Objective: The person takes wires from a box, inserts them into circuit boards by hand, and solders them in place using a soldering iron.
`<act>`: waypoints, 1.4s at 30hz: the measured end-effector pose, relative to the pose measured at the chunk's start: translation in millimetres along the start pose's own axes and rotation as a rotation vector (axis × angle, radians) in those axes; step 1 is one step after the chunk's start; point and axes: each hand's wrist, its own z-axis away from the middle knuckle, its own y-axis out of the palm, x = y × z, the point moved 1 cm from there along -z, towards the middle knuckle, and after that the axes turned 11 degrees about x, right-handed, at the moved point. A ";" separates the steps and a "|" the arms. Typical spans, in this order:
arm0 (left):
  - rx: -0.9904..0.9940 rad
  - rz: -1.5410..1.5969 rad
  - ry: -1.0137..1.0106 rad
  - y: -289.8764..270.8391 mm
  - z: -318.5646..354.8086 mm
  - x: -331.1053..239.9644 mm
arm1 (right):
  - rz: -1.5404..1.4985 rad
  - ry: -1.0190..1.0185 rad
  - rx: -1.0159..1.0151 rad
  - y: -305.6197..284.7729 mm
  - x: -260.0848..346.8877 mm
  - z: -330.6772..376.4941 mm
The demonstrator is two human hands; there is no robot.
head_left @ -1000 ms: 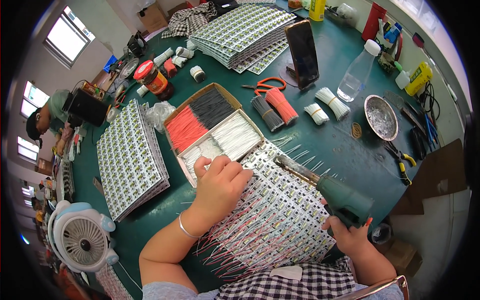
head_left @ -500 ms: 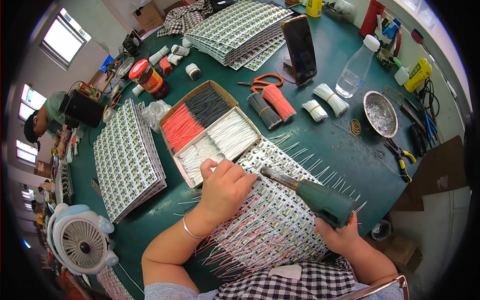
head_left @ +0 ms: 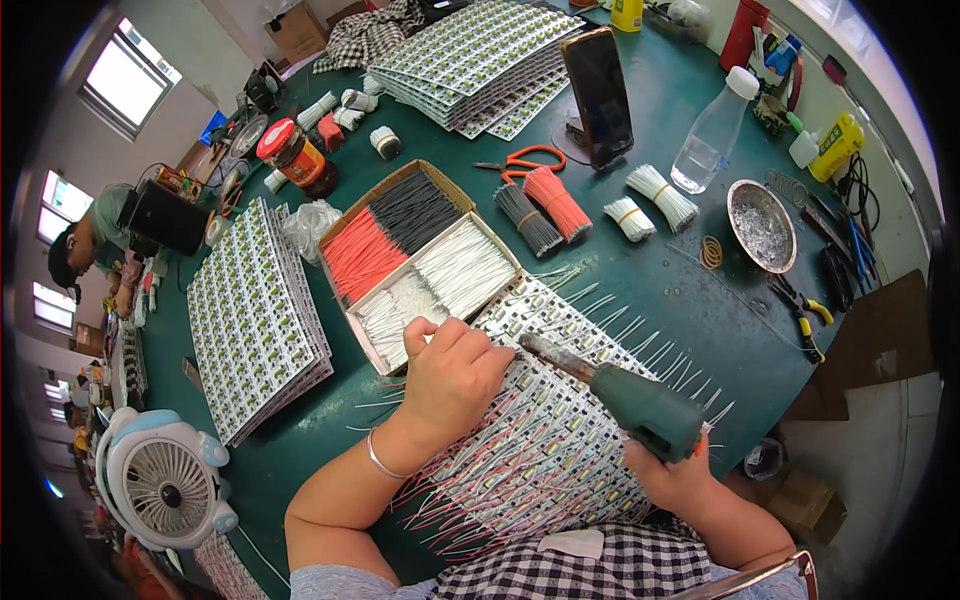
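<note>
My right hand [head_left: 668, 478] grips a green-handled soldering iron [head_left: 628, 398], its metal tip pointing up-left toward my left hand. My left hand [head_left: 450, 375] rests fingers curled on a white LED circuit panel [head_left: 545, 440] bristling with red and white wire leads; whether it pinches a wire I cannot tell. Just beyond the fingers stands a cardboard tray [head_left: 420, 255] divided into red, black and white cut wires.
A stack of LED panels [head_left: 255, 315] lies at left, another stack [head_left: 475, 55] at the back. A phone on a stand [head_left: 598, 95], a plastic bottle [head_left: 712, 130], wire bundles [head_left: 545, 205], orange scissors [head_left: 525, 160], a metal dish [head_left: 762, 225] and a small fan [head_left: 160, 480] surround the work. A person sits at far left.
The soldering iron has swung up from the lower right, and its tip now sits close to my left fingers. My left hand has shifted slightly toward the panel's upper edge.
</note>
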 end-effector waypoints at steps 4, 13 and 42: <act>0.003 0.000 -0.004 0.5 0.8 0.2 | -0.166 0.058 -0.099 1.4 1.4 6.5; 0.010 -0.059 0.007 0.6 2.3 -0.8 | -0.092 0.076 -0.021 -0.7 4.1 -0.7; 0.009 -0.143 0.020 -0.7 9.1 -4.8 | -0.081 -0.216 -0.930 -97.5 6.7 45.6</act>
